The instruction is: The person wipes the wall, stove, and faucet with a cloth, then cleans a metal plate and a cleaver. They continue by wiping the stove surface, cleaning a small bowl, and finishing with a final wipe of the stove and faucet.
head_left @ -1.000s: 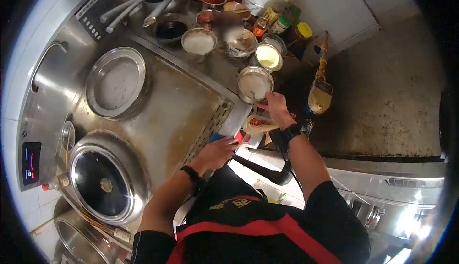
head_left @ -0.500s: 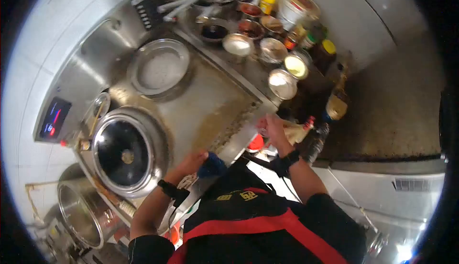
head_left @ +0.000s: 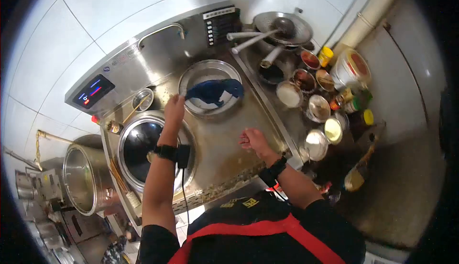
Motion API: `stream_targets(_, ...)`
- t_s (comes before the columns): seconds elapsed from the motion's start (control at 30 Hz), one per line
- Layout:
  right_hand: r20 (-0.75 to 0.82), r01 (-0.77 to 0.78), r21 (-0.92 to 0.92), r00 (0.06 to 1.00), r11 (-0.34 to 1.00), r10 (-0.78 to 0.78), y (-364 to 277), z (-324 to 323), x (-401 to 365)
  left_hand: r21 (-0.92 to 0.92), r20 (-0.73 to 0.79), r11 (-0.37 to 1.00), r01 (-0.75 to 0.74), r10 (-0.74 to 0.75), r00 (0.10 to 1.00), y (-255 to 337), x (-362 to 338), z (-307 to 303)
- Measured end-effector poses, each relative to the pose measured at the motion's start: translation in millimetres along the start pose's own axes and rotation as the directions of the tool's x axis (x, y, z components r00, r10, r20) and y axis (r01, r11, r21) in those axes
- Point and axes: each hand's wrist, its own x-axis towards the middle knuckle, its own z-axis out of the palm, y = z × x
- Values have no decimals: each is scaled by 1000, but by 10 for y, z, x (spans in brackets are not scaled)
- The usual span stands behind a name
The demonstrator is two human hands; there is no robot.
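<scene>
My left hand (head_left: 175, 107) is closed on one end of a blue cloth (head_left: 210, 91), which stretches out to the right over a round metal pan (head_left: 190, 102). A pale patch shows at the cloth's lower edge. Over the steel counter (head_left: 217, 144), my right hand (head_left: 254, 140) has its fingers curled in, with nothing visible in them. Below my left forearm, which partly hides it, a large round pot with a dark centre (head_left: 137, 156) is set in the counter.
Several bowls of seasonings, among them a white-filled bowl (head_left: 289, 94), stand along the right side. A wok (head_left: 299, 29) holding a ladle (head_left: 283, 26) is at the back. A faucet (head_left: 180, 32) juts from the backsplash. A deep steel pot (head_left: 80, 178) stands at left.
My left hand has carried the blue cloth from the counter's front edge up to the pan. My right hand has moved from the right front edge to over the counter. The view has shifted.
</scene>
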Motion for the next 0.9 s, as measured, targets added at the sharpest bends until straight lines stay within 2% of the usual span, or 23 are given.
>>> stream_targets(0.03, 22, -4, -8, 1000, 1000, 4, -82, 35, 142, 216, 36, 976, 34, -43, 998, -75, -20, -84)
stream_targets(0.1, 40, 18, -65, 999, 998, -15, -221, 99, 446, 335, 138, 942, -2, -47, 989, -564, -143, -159)
stream_targets(0.13, 56, 9, -69, 998, 998, -5, -253, 131, 635, 237, 142, 970, 50, -85, 986, -677, -342, -162)
stream_targets(0.17, 54, 116, -249, 993, 961, -106, -280, 178, 892, 136, 148, 986, 99, -119, 982, -780, -538, -169)
stream_targets(0.2, 72, 220, -418, 975, 882, -209, -342, 242, 1150, 166, 185, 983, 72, -103, 977, -901, -688, -231)
stream_targets(0.23, 88, 219, -415, 976, 883, -201, -432, 324, 1378, 196, 224, 979, 49, -93, 970, -1013, -842, -289)
stream_targets(0.3, 202, 435, -730, 874, 527, -442, -617, 492, 1858, 167, 196, 967, 194, -225, 954, -887, -1154, -375)
stream_targets(0.33, 215, 442, -724, 874, 530, -436, -663, 551, 2110, 64, 176, 962, 265, -272, 946, -782, -1283, -390)
stream_targets(0.4, 372, 538, -830, 731, 147, -572, -597, 685, 2587, -40, 185, 919, 392, -379, 907, -735, -1428, -440)
stream_targets(0.43, 301, 446, -889, 745, 108, -595, -517, 801, 2706, -38, 170, 917, 398, -387, 906, -655, -1401, -447)
stream_targets(0.47, 312, 458, -882, 743, 112, -592, -501, 893, 2721, -37, 165, 917, 398, -387, 907, -570, -1379, -449)
stream_targets(0.53, 415, 419, -907, 879, -32, -234, -401, 992, 2719, -31, 157, 915, 402, -393, 906, -516, -1307, -411)
stream_targets(0.57, 472, 465, -881, 876, -81, -104, -255, 1035, 2837, -15, 128, 930, 368, -363, 923, -515, -1215, -371)
stream_targets(0.6, 473, 467, -881, 875, -80, -103, -224, 1056, 2818, 0, 101, 944, 331, -329, 939, -522, -1104, -318)
stream_targets(0.67, 658, 657, -752, 752, -49, -19, -200, 1098, 2695, 28, 55, 953, 303, -304, 951, -626, -801, -175)
stream_targets(0.7, 561, 593, -788, 803, 169, -199, -227, 1142, 2570, 58, 16, 960, 273, -274, 961, -683, -626, -98)
stream_targets(0.73, 551, 585, -792, 809, 176, -205, -366, 1175, 2434, -56, -11, 959, 278, -279, 960, -692, -449, 20)
stream_targets(0.8, 430, 525, -648, 850, 552, -304, -811, 1184, 2070, -304, -48, 917, 259, -286, 957, -794, -37, 283)
stream_targets(0.83, 396, 541, -627, 841, 561, -369, -952, 1241, 1931, -430, -52, 869, 244, -294, 954, -885, 129, 431)
stream_targets(0.87, 344, 548, -609, 834, 574, -431, -1090, 1310, 1763, -412, 5, 871, 267, -291, 957, -964, 230, 496)
stream_targets(0.9, 320, 559, -527, 828, 640, -459, -1404, 1321, 1425, -95, 7, 989, 117, -117, 993, -1019, 315, 565)
